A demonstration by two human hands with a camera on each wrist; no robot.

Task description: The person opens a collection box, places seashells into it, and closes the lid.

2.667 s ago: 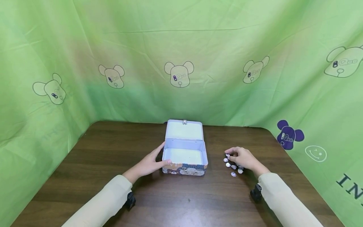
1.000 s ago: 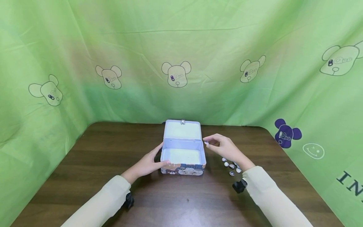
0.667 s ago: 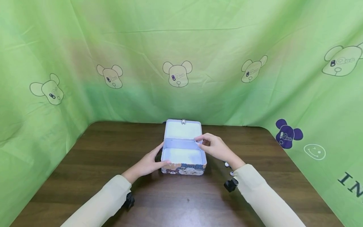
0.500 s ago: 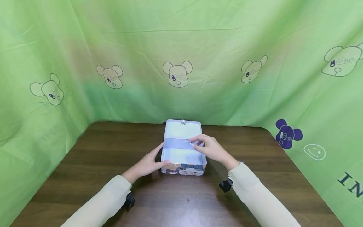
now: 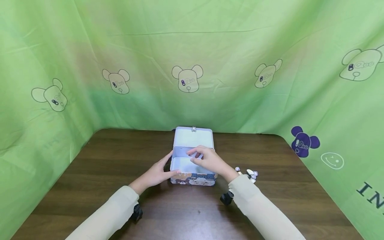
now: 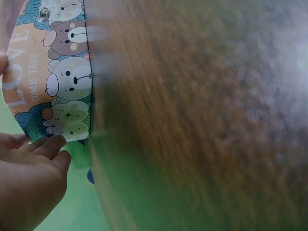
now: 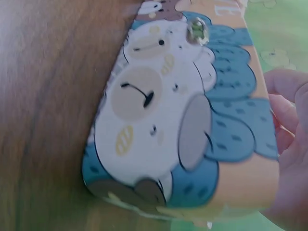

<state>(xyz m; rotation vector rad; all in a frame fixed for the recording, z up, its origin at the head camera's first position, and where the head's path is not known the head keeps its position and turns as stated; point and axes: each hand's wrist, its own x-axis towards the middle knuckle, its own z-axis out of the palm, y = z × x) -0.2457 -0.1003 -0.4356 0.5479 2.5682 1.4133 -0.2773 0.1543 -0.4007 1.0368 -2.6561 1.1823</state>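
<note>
In the head view a tin box printed with cartoon bears stands with its hinged lid raised, showing a pale inside. My left hand holds its front left corner, thumb at the front rim and fingers along the left wall. My right hand is over the box's right half, a small whitish shell pinched between thumb and fingertips. In the right wrist view the box front hides most of that hand's fingers. Several small shells lie on the table right of the box.
The brown wooden table reaches back to a green curtain with bear-head prints. Each wrist carries a small black camera, such as the right one. The right forearm passes just in front of the loose shells.
My right hand has picked up a shell from the group on the right and carried it left over the open box. The left hand has stayed at the box corner.
</note>
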